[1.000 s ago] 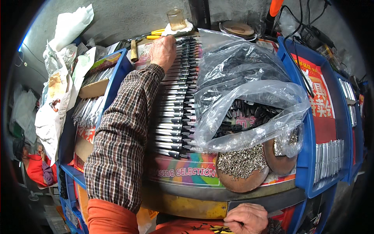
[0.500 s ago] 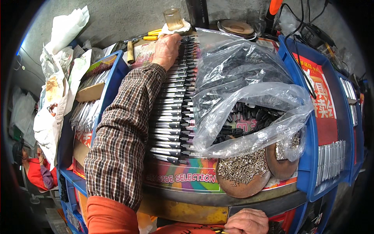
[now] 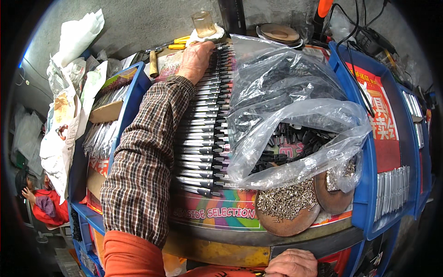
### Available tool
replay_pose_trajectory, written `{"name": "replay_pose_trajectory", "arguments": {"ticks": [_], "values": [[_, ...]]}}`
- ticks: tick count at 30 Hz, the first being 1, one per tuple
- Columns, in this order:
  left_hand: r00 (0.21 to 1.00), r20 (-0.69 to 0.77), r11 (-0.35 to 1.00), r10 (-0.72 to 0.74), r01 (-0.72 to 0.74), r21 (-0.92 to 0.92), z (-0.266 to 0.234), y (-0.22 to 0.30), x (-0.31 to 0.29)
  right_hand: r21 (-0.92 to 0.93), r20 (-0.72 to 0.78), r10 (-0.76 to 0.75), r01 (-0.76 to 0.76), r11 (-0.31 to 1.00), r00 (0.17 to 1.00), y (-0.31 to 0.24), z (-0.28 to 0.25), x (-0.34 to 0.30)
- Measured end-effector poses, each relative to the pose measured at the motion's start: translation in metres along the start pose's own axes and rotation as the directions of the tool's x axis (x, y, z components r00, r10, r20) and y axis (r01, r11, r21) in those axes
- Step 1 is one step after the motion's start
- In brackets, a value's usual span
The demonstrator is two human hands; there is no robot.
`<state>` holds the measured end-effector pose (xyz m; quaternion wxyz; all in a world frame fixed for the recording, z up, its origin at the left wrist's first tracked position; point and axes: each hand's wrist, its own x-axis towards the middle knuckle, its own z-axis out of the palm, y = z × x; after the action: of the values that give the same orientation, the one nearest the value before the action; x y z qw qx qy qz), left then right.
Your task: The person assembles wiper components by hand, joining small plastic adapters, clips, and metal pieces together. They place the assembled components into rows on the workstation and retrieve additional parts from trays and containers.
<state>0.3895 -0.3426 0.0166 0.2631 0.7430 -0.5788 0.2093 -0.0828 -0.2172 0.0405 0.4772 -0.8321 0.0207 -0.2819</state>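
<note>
A long row of slim silver pieces with black plastic ends (image 3: pixel 198 138) lies side by side down the middle of the table. My left hand (image 3: pixel 197 59) is at the row's far end, beside the yellow-handled tool, with its fingers curled inward. Its fingertips are partly hidden, so what they hold does not show. Low in the view, at the table's front edge, my right hand (image 3: pixel 291 263) is closed, its fingers bent under. A small dark and yellowish bit shows at its left side, too cut off to name.
A clear plastic bag (image 3: pixel 295 111) of black parts stands right of the row. Small metal rivets (image 3: pixel 286 201) heap on a round wooden dish (image 3: pixel 288 228). Blue trays (image 3: pixel 369 203) of silver strips flank both sides. A glass jar (image 3: pixel 203 25) stands at the back; another person (image 3: pixel 48 207) sits far left.
My hands stay almost in place; the view shifts slightly. At far left, the other person's hand and arm have moved.
</note>
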Motion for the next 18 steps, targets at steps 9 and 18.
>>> {"name": "replay_pose_trajectory", "arguments": {"ticks": [9, 18], "values": [[0.999, 0.006, 0.999, 0.046, -0.046, 0.0, -0.001, -0.004, 0.004, 0.021, -0.004, 0.007, -0.006, 1.0, 1.0, 0.0, 0.001, 0.002], [0.983, 0.167, 0.987, -0.071, 0.045, 0.153, -0.009, 0.008, 0.009, 0.017, 0.01, 0.015, -0.015, 1.0, 1.0, 0.002, 0.002, 0.0]]}}
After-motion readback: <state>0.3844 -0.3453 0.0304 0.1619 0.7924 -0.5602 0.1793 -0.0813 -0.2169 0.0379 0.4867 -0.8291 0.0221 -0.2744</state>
